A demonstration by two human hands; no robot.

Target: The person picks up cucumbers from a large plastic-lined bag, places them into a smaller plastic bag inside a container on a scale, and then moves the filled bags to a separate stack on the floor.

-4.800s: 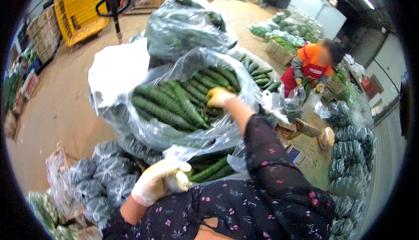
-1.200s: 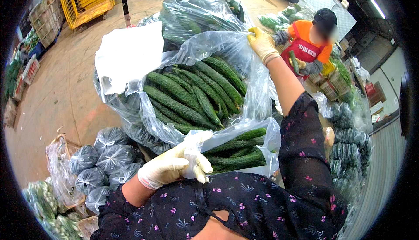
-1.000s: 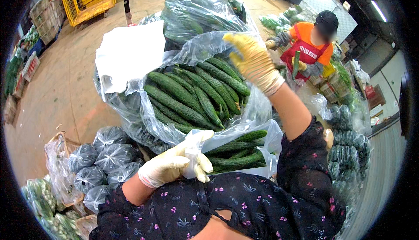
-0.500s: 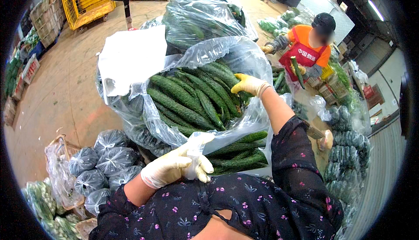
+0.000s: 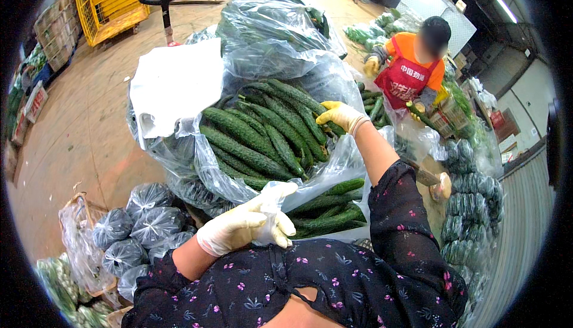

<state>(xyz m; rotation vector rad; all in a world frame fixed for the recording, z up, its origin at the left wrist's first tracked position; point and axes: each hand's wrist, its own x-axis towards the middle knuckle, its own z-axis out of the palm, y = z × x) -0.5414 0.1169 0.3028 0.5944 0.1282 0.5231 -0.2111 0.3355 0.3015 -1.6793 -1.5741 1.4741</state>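
Several long, dark green cucumbers (image 5: 256,140) lie side by side in a large open clear plastic bag (image 5: 210,167) in front of me. My right hand (image 5: 340,116), in a pale glove with yellow fingertips, is closed around one cucumber at the right side of the heap. Nearer my body, my left hand (image 5: 242,226), in a white glove, has a small translucent plastic bag (image 5: 274,203) between thumb and fingers. More cucumbers (image 5: 331,217) rest in an opening of plastic just beyond my chest.
A white sheet (image 5: 179,86) drapes over the bag's left edge. Behind stands another filled bag (image 5: 268,21). Dark bundles in plastic (image 5: 156,226) are stacked at lower left. A co-worker in a red apron (image 5: 401,80) holds a cucumber at right. A yellow cage trolley (image 5: 110,6) stands far left.
My right hand stays at the heap's right side, on the cucumber. The co-worker's cucumber has tilted from upright to slanting. The whole view has shifted slightly.
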